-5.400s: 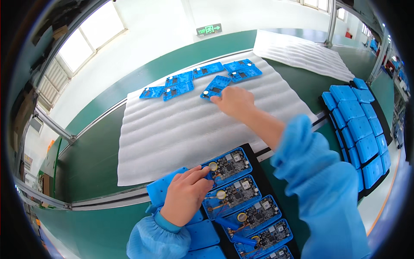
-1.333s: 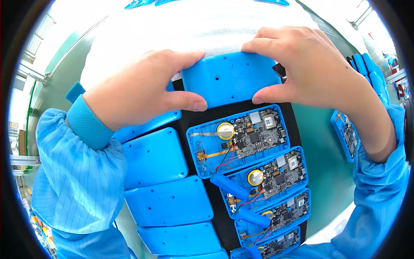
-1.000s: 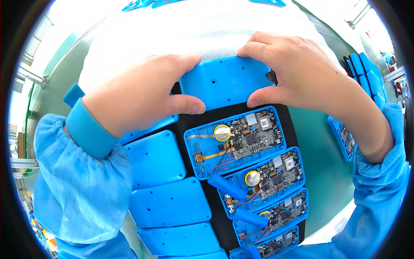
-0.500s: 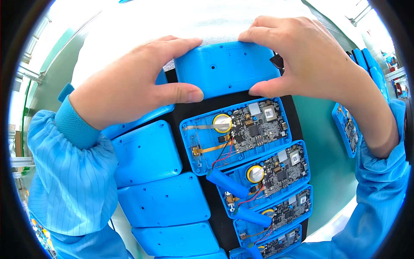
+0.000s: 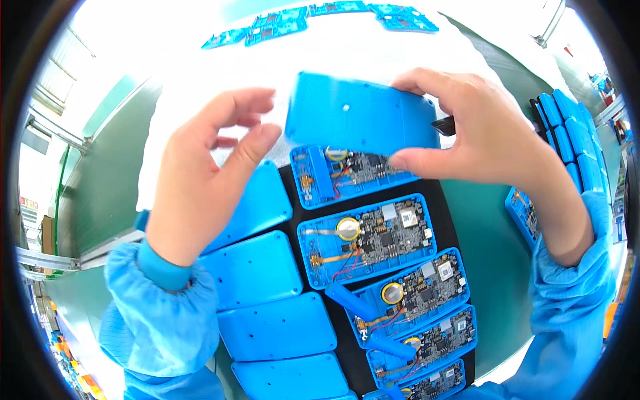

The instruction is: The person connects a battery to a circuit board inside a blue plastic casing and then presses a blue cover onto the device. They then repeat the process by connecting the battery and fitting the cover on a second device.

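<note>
My right hand grips a blue plastic cover by its right end, thumb below and fingers above. A small black object sticks out at the palm of that hand; its kind is unclear. Beneath the tilted cover a blue housing shows its circuit board and a blue cylindrical battery. My left hand hovers left of the cover, fingers apart and holding nothing. Nearer me lies another housing with a circuit board and a round coin cell.
Several housings with exposed boards run toward me on a black mat. Left of them lies a column of blue covers. At the far edge are blue parts with boards on white foam sheet. Stacked blue cases stand right.
The cover has come up and tilted off the housing, uncovering the battery and board. My left hand has let go of it and moved left. The view has shifted, showing the far parts.
</note>
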Demonstrator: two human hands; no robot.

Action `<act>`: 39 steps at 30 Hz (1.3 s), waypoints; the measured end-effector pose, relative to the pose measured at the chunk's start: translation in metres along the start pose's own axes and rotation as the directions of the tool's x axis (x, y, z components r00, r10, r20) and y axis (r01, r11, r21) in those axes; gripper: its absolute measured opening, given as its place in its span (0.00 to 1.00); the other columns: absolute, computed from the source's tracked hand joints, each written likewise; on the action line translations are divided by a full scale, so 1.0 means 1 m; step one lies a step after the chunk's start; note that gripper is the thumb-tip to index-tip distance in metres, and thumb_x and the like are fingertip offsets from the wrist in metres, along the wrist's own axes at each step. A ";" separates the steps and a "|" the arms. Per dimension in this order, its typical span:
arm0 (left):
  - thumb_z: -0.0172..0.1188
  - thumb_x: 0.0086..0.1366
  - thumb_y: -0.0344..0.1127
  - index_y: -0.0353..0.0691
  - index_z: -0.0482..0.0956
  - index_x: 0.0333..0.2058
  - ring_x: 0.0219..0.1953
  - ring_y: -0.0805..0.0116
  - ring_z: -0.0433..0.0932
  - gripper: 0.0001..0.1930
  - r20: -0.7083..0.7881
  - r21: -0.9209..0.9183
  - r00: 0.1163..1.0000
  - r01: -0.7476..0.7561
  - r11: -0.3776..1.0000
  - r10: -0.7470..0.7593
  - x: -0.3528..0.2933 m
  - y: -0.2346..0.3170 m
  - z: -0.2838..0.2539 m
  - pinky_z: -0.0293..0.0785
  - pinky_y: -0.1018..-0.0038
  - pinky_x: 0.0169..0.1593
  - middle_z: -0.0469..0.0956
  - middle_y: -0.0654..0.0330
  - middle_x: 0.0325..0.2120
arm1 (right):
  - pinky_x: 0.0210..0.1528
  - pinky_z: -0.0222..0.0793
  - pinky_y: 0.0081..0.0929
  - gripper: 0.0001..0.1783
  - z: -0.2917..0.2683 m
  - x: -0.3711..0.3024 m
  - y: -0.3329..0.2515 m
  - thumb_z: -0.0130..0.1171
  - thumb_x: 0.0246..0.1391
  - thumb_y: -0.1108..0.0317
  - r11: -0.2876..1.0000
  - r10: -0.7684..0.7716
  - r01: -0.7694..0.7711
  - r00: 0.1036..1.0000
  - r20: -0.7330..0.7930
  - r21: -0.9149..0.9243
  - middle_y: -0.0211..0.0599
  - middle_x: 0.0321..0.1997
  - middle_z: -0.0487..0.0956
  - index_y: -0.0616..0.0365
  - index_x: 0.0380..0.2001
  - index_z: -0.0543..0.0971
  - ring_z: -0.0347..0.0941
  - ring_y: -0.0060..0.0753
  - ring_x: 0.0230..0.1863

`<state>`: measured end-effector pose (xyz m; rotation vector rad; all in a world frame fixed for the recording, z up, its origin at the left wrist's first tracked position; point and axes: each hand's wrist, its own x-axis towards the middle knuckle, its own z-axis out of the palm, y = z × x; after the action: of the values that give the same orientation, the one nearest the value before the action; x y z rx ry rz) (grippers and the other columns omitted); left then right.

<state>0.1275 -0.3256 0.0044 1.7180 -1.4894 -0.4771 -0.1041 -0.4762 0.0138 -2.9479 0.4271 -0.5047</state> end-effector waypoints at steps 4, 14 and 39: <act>0.66 0.54 0.28 0.38 0.81 0.43 0.46 0.65 0.74 0.16 0.169 0.105 0.977 -0.148 0.983 0.129 -0.014 0.004 0.016 0.70 0.71 0.48 0.77 0.56 0.43 | 0.41 0.72 0.39 0.33 0.003 -0.002 -0.008 0.66 0.38 0.45 0.891 0.392 -0.383 0.920 0.012 0.246 0.49 0.32 0.80 0.62 0.40 0.78 0.78 0.48 0.35; 0.70 0.47 0.30 0.38 0.84 0.37 0.41 0.58 0.74 0.16 0.232 0.334 0.964 -0.201 0.921 0.126 -0.006 0.017 0.028 0.71 0.67 0.45 0.75 0.54 0.39 | 0.41 0.73 0.38 0.36 0.030 -0.001 -0.018 0.65 0.39 0.43 0.792 0.516 -0.498 0.855 0.048 0.353 0.49 0.35 0.80 0.63 0.43 0.76 0.78 0.47 0.38; 0.60 0.42 0.23 0.42 0.82 0.35 0.48 0.58 0.70 0.17 0.358 0.722 0.854 -0.509 0.468 0.377 -0.031 0.021 0.017 0.65 0.63 0.48 0.73 0.59 0.47 | 0.40 0.72 0.39 0.36 0.040 -0.007 -0.013 0.65 0.39 0.42 0.786 0.500 -0.471 0.865 0.037 0.401 0.50 0.34 0.80 0.64 0.43 0.76 0.77 0.49 0.37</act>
<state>0.0941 -0.3018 0.0037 1.8043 -2.4223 0.4722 -0.0932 -0.4594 -0.0242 -2.3065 0.9380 -0.5464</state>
